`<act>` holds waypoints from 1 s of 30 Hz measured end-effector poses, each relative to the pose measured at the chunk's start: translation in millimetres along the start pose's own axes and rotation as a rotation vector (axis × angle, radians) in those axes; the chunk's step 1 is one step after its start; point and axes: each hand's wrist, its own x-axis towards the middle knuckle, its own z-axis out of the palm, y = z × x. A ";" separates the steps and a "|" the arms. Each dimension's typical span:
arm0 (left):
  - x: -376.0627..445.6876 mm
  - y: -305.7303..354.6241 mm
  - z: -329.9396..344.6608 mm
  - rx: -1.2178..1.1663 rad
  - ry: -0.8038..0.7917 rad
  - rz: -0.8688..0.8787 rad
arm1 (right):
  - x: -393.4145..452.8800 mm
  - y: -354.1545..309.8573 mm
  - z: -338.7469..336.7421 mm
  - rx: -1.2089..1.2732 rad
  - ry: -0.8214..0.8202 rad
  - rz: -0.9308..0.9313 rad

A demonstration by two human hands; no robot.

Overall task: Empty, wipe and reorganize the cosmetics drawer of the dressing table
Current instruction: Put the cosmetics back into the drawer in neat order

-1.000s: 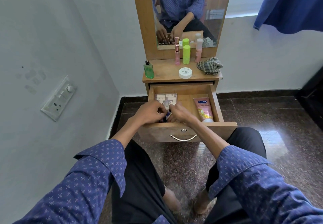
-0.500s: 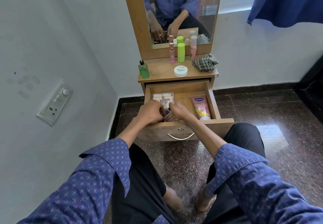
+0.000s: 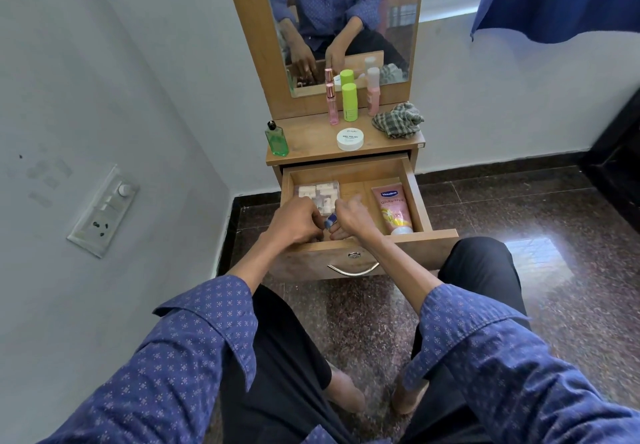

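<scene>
Both hands are in the open drawer (image 3: 412, 180), front-left part. Left hand (image 3: 298, 220) and right hand (image 3: 353, 217) have fingers curled; btw. them is a small blue item (image 3: 330, 220), maybe a cap, which hand pinches it I cannot tell. Vaseline tube (image 3: 393, 208) lies on the right.

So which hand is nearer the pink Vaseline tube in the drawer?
Right. The right hand is just left of the pink Vaseline tube; the left hand is farther left, beyond it.
</scene>
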 end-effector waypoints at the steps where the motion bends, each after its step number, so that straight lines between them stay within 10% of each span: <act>1: 0.0 -0.9 -1.9 -0.008 0.014 0.006 | 3.9 1.9 1.0 0.008 -0.002 0.008; 30: -10.8 -37.3 16.7 -0.458 0.296 -0.168 | 61.1 21.1 12.1 -0.386 -0.265 -0.054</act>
